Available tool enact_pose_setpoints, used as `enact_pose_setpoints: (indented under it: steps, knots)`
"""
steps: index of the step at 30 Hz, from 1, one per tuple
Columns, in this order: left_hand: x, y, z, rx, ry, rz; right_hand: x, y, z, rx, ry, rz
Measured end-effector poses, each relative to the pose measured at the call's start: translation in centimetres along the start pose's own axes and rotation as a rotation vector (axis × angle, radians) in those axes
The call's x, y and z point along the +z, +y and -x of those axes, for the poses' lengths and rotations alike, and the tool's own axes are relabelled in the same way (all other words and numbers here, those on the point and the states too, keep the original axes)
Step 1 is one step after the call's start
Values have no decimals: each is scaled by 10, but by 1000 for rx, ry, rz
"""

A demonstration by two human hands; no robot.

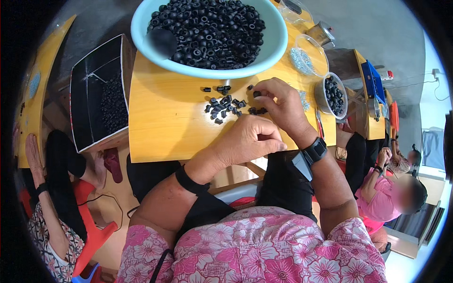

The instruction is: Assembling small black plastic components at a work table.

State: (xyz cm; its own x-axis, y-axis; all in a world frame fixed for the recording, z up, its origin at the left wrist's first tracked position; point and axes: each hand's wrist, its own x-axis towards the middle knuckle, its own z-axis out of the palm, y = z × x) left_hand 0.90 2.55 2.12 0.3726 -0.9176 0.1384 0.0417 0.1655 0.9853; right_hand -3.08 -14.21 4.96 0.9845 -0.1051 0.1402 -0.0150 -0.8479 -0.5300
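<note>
The right hand (288,108) pinches a small black cap-shaped part (257,94) between thumb and forefinger, just above the yellow tabletop (165,118). The left hand (247,137) lies nearer the body, fingers curled in toward the thumb; whether they grip anything I cannot tell. Scattered black parts (222,107) sit just beyond the left hand and left of the right. Farther beyond both stands a pale turquoise basin (210,72) full of similar pieces; right of the right hand, a clear tub (319,100) holds more.
</note>
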Motion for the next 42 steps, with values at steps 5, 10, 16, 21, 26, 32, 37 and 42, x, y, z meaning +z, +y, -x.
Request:
enact_pose_setpoints:
  steps: [5,10,16,21,26,32,37,42]
  knots:
    - [3,-4,0,35,87,38,-20,-6,28,222,109,-479]
    - [8,-8,-3,-51,271,321,-23,-12,56,221,130,-728]
    - [9,-12,-7,-100,275,524,-17,-12,69,216,130,-868]
    - [9,-20,-4,-50,223,439,-15,-13,76,246,145,-881]
    - [9,-15,-3,-148,165,354,-12,-10,88,324,167,-766]
    - [12,-12,-2,-144,141,99,-26,0,93,332,255,-385]
    - [14,-11,-5,-127,159,166,-31,29,82,325,385,15]
    - [13,-13,-5,-146,154,128,-24,34,61,251,339,106]
